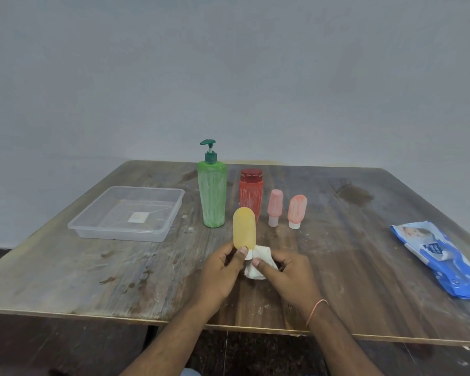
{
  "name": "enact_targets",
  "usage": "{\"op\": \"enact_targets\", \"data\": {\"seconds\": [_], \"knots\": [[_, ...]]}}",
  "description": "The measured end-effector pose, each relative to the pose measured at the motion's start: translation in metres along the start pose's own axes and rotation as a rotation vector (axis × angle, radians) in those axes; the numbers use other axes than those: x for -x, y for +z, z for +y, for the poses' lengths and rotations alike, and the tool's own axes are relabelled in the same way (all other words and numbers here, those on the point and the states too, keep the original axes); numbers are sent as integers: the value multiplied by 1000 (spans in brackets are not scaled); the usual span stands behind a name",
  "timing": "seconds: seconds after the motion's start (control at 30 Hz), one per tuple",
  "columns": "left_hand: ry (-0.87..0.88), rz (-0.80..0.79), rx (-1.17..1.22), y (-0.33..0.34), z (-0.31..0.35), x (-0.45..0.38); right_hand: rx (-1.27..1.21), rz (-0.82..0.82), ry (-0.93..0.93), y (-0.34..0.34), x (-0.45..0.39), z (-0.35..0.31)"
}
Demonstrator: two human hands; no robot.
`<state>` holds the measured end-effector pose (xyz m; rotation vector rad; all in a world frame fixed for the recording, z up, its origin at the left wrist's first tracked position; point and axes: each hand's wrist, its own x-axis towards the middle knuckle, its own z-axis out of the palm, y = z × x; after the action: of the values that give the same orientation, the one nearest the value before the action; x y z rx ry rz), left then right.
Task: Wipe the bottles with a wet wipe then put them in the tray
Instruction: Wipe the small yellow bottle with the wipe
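My left hand (223,270) grips a small yellow bottle (244,227) by its lower end and holds it upright above the table. My right hand (285,272) pinches a crumpled white wet wipe (259,263) against the bottle's bottom cap. Behind them stand a tall green pump bottle (211,196), a red bottle (250,196) and two small pink bottles (274,206) (296,211), all streaked with white smears. A clear plastic tray (98,226) sits on the left with nothing in it but a label.
A blue pack of wet wipes (440,260) lies at the table's right edge. The worn wooden table (92,275) ends close to my body, and a plain grey wall stands behind it.
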<state>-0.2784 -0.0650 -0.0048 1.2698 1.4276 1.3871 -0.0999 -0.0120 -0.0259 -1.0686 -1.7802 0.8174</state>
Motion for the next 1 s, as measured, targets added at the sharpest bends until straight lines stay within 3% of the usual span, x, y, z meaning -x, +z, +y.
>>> {"op": "enact_targets", "data": {"seconds": [0.2,0.33,0.53,0.63,1.0], "knots": [[23,-47,-235,2,-2,1,-40,223,50,0,1,-1],[58,-85,-381,6,0,3,-40,341,-26,-3,1,-8],[36,-69,-284,2,0,3,147,189,-282,0,9,-9],[46,-73,-254,3,3,3,129,158,-326,-1,10,-9],[101,-275,-478,3,1,8,5,484,-150,-10,0,-11]]}}
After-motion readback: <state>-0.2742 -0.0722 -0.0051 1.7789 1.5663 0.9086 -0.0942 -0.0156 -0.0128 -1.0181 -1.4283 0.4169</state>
